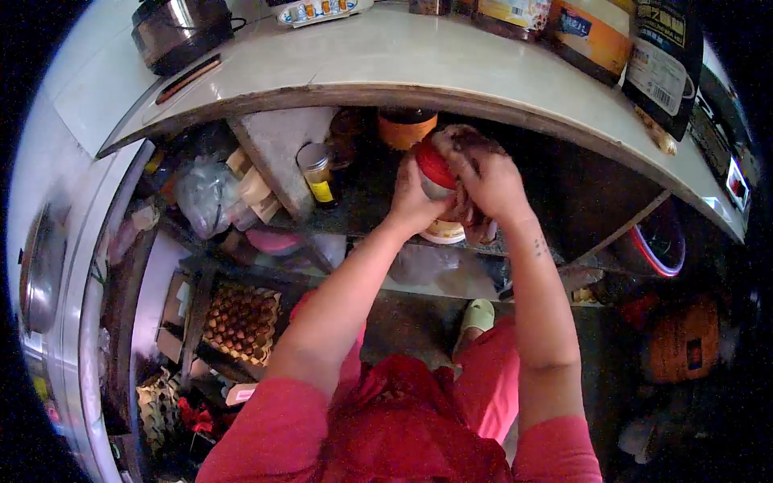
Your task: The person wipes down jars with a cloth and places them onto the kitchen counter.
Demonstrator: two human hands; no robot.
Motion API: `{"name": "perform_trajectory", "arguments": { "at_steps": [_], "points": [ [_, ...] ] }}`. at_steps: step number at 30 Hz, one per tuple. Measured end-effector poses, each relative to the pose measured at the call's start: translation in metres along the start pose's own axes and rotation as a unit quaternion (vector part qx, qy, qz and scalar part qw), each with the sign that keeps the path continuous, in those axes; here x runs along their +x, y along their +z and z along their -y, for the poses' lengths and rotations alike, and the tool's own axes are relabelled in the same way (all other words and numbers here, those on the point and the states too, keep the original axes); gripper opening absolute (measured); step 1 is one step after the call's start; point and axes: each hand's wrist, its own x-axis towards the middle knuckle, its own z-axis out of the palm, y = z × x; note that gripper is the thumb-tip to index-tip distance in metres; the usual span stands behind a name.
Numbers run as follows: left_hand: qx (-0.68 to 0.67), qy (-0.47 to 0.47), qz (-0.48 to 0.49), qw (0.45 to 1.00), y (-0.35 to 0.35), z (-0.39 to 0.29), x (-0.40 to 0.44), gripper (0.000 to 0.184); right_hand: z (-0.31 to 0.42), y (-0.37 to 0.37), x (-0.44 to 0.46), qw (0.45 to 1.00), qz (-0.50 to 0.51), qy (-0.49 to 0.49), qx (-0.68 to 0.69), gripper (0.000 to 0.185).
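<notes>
Both arms reach up to a red-lidded jar (436, 165) at the front of the shelf under the counter. My left hand (416, 201) is wrapped round the jar's left side. My right hand (493, 179) holds a crumpled brown cloth (475, 145) against the lid and the jar's right side. Beneath the jar, a pale container (444, 232) shows in part. An orange-banded container (407, 127) stands behind on the shelf. To the left is a small jar with a yellow label (319, 181).
The counter (354, 68) above bears a dark cooker (181, 32), large jars and a black bag (664, 72). A plastic bag (205, 193) lies on the left shelf. Trays of eggs (239, 322) sit low at left. An orange-brown box (684, 338) is low at right.
</notes>
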Motion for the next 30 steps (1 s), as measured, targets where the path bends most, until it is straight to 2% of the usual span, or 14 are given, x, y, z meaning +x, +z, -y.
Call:
{"name": "perform_trajectory", "arguments": {
  "at_steps": [4, 5, 8, 10, 12, 14, 15, 18, 21, 22, 24, 27, 30],
  "points": [
    [-0.011, 0.012, 0.015, 1.000, 0.000, 0.003, 0.001, 0.110, -0.016, -0.013, 0.036, 0.982, 0.109, 0.156, -0.001, 0.046],
    [-0.014, 0.004, 0.021, 1.000, -0.001, 0.001, 0.001, 0.110, -0.032, -0.005, 0.043, 0.988, 0.094, 0.125, -0.011, 0.057],
    [-0.014, 0.027, -0.008, 0.999, 0.006, 0.009, 0.000, 0.111, -0.049, 0.012, 0.054, 0.992, 0.048, 0.112, 0.043, 0.061],
    [-0.002, 0.045, -0.025, 0.999, 0.009, 0.009, -0.001, 0.110, -0.020, 0.000, 0.051, 0.980, 0.112, 0.153, 0.063, 0.059],
    [0.022, 0.054, -0.023, 0.998, 0.005, 0.004, -0.001, 0.110, -0.003, -0.003, 0.047, 0.982, 0.144, 0.118, 0.028, 0.057],
    [0.001, 0.039, -0.019, 0.999, 0.006, 0.004, 0.000, 0.108, 0.001, -0.003, 0.043, 0.987, 0.144, 0.006, -0.065, 0.054],
    [-0.011, 0.033, -0.017, 0.999, 0.007, 0.004, 0.002, 0.108, -0.010, 0.009, 0.037, 0.992, 0.091, -0.057, -0.060, 0.046],
    [-0.005, 0.048, -0.038, 0.998, 0.013, 0.018, 0.001, 0.103, 0.000, 0.002, 0.009, 0.994, 0.102, -0.048, -0.007, 0.040],
    [-0.033, 0.006, 0.010, 0.999, -0.001, -0.013, 0.002, 0.100, -0.003, 0.009, -0.013, 0.994, -0.034, -0.102, -0.023, 0.037],
    [-0.031, 0.026, 0.003, 0.999, 0.002, -0.007, 0.003, 0.099, 0.000, 0.010, -0.018, 0.990, -0.072, -0.114, -0.029, 0.036],
    [-0.026, 0.067, -0.012, 0.997, 0.005, 0.005, 0.006, 0.098, 0.004, 0.011, -0.030, 0.988, -0.121, -0.092, -0.015, 0.039],
    [0.016, 0.041, 0.002, 0.999, 0.003, 0.005, 0.002, 0.097, -0.005, 0.026, -0.042, 0.980, -0.191, -0.047, 0.018, 0.044],
    [0.004, 0.024, 0.007, 1.000, 0.002, 0.001, 0.002, 0.097, -0.018, 0.035, -0.047, 0.955, -0.225, 0.011, 0.194, 0.043]
  ]
}}
